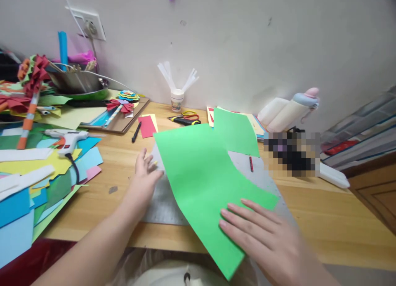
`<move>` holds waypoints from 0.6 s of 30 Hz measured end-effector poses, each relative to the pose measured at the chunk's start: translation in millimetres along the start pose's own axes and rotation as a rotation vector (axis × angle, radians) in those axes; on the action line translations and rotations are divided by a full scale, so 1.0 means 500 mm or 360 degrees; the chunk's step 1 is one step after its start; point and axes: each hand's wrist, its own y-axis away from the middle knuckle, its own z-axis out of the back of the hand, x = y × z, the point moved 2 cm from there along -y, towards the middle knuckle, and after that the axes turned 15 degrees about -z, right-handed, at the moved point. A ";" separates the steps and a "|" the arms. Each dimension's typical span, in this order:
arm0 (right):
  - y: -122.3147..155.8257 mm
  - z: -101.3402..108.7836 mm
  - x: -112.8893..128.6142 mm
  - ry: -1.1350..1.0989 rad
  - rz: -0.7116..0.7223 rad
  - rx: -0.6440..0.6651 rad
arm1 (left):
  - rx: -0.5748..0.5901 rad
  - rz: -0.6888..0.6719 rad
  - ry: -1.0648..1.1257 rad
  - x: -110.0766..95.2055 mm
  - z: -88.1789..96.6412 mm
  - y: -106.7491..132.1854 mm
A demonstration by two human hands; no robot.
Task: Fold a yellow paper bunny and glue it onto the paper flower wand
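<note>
Here I am seeing the right hand [266, 234] laying straight fingers on the green sheet [198, 166], its thumb hidden, so I cannot tell whether it is pinching; the left hand [146, 170] is hovering, fingers loosely parted, apparently empty, beside the sheet's left edge. The sheet is bowing above the grey mat [165, 205]; in my judgement, uneven pressure is risking a crease. Beyond, a paper cup [177, 101] is holding whitish sticks [167, 76], a metal bowl [69, 83] wooden sticks [90, 65].

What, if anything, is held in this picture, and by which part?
The right hand lies over the green sheet's near right edge; its thumb is hidden, so a grip cannot be told. The left hand is open, off the sheet.
</note>
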 end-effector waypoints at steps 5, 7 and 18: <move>-0.033 -0.059 0.031 -0.0060 -0.0135 0.0182 | 0.0722 -0.0410 -0.0471 -0.053 -0.005 0.144; -0.049 -0.059 0.037 -0.0127 -0.0170 0.0182 | 0.1107 -0.0547 -0.0520 -0.078 -0.021 0.167; -0.070 -0.074 -0.073 -0.0411 -0.0951 -0.0416 | 0.0625 0.0170 -0.0159 -0.049 -0.011 0.012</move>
